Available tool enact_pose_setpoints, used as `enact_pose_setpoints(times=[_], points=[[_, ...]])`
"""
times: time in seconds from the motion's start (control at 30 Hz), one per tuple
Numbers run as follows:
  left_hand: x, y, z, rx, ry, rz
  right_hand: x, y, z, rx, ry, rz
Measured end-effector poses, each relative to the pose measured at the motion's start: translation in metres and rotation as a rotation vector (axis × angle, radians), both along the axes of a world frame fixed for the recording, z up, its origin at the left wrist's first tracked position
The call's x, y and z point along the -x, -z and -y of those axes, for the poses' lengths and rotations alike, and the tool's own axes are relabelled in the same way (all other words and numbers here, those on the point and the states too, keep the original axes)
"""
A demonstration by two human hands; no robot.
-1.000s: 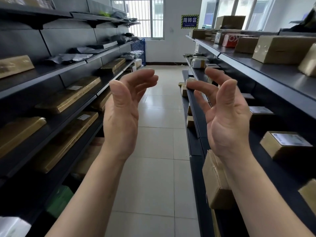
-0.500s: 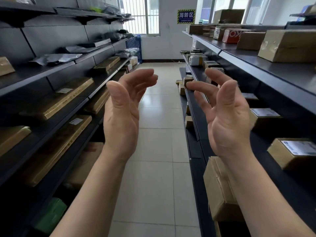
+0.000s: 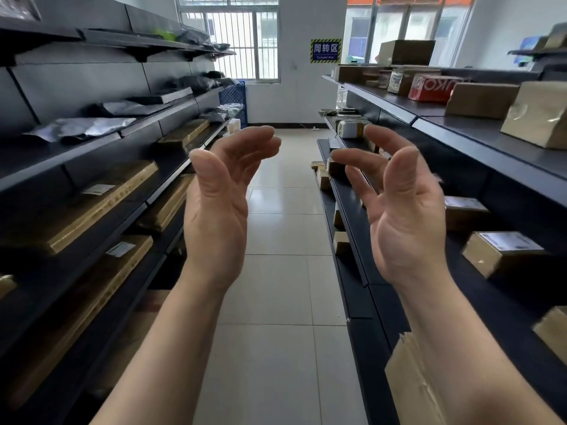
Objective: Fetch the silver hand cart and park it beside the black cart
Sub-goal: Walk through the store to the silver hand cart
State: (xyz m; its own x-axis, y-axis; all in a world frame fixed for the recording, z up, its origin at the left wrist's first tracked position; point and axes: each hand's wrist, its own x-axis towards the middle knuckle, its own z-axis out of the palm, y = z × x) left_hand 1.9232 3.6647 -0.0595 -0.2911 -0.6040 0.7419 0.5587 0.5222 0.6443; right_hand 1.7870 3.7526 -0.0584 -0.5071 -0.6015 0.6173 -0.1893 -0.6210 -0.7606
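My left hand [image 3: 219, 207] and my right hand [image 3: 402, 210] are raised in front of me, palms facing each other, fingers curled and apart, holding nothing. They hang over a tiled aisle floor [image 3: 276, 302] between two rows of dark shelves. Neither the silver hand cart nor the black cart is in view.
Dark shelving on the left [image 3: 92, 191] holds flat brown parcels and grey bags. Shelving on the right [image 3: 478, 139] holds cardboard boxes, some sticking out low into the aisle [image 3: 411, 384]. A blue crate [image 3: 235, 99] stands by the barred window at the far end.
The view has advanced down the aisle; shelves and parcels slide past on both sides. My hands keep the same raised, open pose.
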Motion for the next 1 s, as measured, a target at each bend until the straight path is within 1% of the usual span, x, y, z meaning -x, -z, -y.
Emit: enact_pose_setpoints(times=[0.3, 0.57, 0.77, 1.0], points=[[0.01, 0.006, 0.071, -0.021, 0.016, 0.024, 0.005, 0.007, 0.07, -0.017, 0.016, 0.033], [0.02, 0.014, 0.116, -0.03, 0.008, 0.032, 0.016, 0.01, 0.115, -0.038, 0.013, 0.019], [0.033, 0.018, 0.145, -0.055, -0.021, 0.025, 0.034, 0.019, 0.15, -0.047, -0.047, 0.038], [0.068, 0.016, 0.18, -0.048, -0.051, 0.033, 0.073, 0.022, 0.188, -0.051, -0.058, 0.031]])
